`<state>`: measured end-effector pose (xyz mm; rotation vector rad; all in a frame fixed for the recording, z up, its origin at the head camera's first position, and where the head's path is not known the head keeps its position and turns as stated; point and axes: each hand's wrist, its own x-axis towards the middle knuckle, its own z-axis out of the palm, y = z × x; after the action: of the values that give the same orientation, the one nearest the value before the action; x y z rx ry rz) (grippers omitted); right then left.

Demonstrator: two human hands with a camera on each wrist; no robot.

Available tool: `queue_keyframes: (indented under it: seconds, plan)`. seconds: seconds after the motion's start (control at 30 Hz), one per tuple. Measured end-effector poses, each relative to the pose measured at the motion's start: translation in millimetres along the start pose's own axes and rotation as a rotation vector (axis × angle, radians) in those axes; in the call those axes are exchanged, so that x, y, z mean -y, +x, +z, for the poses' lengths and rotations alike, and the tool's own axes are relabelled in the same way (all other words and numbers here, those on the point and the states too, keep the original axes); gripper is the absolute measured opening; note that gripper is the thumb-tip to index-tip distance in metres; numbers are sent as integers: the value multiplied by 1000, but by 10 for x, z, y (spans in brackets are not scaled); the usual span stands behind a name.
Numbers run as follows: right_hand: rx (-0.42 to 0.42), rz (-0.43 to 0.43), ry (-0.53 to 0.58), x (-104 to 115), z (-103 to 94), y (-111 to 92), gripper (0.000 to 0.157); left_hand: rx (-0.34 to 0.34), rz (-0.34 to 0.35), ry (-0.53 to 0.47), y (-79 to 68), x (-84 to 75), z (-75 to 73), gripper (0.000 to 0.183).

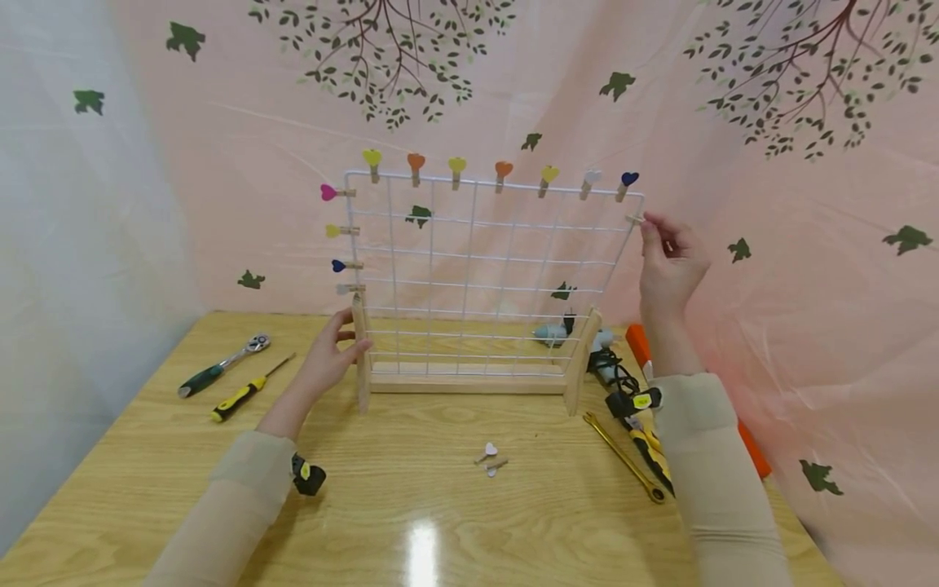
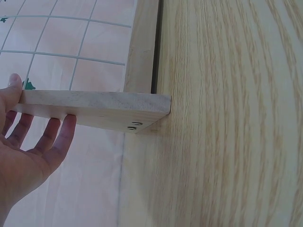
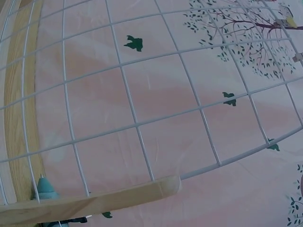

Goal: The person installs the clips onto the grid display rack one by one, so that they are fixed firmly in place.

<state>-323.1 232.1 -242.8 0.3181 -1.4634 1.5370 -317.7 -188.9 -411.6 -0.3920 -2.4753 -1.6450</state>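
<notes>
A white wire grid (image 1: 473, 244) stands upright in a wooden base, heart-topped mini clothespins clipped along its top and left edges. My left hand (image 1: 326, 355) grips the left wooden upright (image 1: 362, 359), thumb on its front edge and fingertips against its outer face in the left wrist view. Up at the grid's right edge, just below the top corner, my right hand (image 1: 671, 257) pinches a small wooden clothespin (image 1: 634, 218); its heart end is hidden by the fingers. The navy heart clothespin (image 1: 628, 179) is clipped close above. In the right wrist view, the right hand is out of frame.
Loose white-heart clothespins (image 1: 490, 450) lie on the table front. To the left are a ratchet wrench (image 1: 227, 364) and a screwdriver (image 1: 245, 395). A gold wrench (image 1: 623, 456), pliers (image 1: 649, 452) and a teal glue gun (image 1: 550, 333) with black cord lie to the right.
</notes>
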Motion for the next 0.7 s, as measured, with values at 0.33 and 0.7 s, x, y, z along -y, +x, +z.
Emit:
queue_keyframes:
  seconds: [0.33,0.7]
  plan:
    - [61,-94,-259,145,-110,-188,19,5,-18,2,-9,-14,6,61]
    - [770,-94,-256,-21,-90,-1008,23,-4,-22,6,-3,-33,-1,60]
